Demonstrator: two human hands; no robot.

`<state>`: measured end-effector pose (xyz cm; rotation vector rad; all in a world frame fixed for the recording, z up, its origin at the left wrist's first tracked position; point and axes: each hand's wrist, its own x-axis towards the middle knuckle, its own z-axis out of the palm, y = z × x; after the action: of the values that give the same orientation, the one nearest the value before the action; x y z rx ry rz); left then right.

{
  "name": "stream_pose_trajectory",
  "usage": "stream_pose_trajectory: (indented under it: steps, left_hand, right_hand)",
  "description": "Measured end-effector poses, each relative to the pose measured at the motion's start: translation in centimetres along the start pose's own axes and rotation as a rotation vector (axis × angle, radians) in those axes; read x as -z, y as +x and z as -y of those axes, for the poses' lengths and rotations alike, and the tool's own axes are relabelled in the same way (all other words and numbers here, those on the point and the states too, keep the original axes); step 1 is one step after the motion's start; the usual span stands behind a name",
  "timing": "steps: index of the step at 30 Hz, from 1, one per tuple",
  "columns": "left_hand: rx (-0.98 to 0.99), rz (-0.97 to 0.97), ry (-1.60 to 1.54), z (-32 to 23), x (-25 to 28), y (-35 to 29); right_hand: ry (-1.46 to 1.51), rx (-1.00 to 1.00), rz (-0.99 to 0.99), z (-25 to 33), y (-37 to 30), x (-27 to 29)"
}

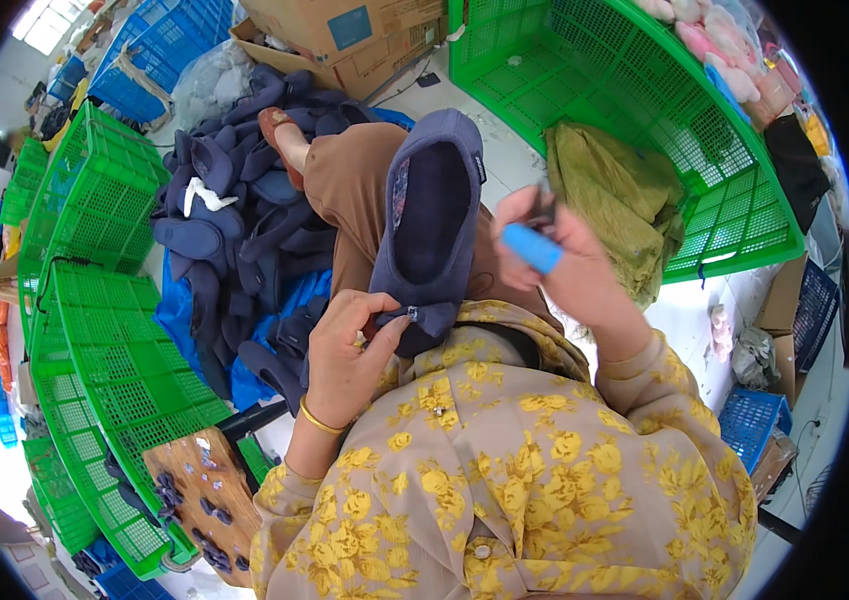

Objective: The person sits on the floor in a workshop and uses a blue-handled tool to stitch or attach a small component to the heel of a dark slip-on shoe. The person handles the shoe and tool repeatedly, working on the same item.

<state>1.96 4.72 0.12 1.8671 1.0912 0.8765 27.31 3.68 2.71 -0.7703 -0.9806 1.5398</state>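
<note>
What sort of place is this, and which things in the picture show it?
Probably a small footwear workshop: many dark blue slippers lie in a large heap, big green plastic crates stand on both sides, and the left hand holds one slipper.

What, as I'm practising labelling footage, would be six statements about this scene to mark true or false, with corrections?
1. The left hand pinches the near end of a navy slipper. True.
2. The blue wrap is on the left hand. False: it is on the right hand.
3. A gold-coloured bracelet circles the left wrist. True.
4. The olive cloth is among the crates at the left. False: it is by the large green crate at the right.
5. The slipper pile lies mostly left of the brown-clad legs. True.
6. The wooden board is bare. False: small dark pieces lie on it.
</note>
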Motion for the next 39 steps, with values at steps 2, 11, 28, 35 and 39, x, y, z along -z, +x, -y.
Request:
stream_pose_trajectory:
  steps: [2,11,28,35,39]
  left_hand:
    - [-0.002,-0.01,0.006,-0.2,-0.1,-0.1]
    - [-0.075,-0.037,0.101,0.6,-0.3,-0.4]
    - [0.047,-0.142,-0.068,2.1,-1.8,-1.6]
    - [-0.068,-0.064,0.287,0.4,-0.7,-1.0]
    - [-0.083,-0.137,0.281,0.4,-1.2,-0.7]
  right_hand:
    - [0.09,0.106,-0.033,2.1,-0.8,0.7]
    - [0.103,0.47,-0.065,8.8,-3.7,4.6]
    - [-1.016,0.206,0.196,-2.9,2.6,-1.8]
    - [-0.9,0.192,0.091,-6.0,1.3,-0.7]
    - [-0.802,0.127,0.115,-6.5,1.0,-1.0]
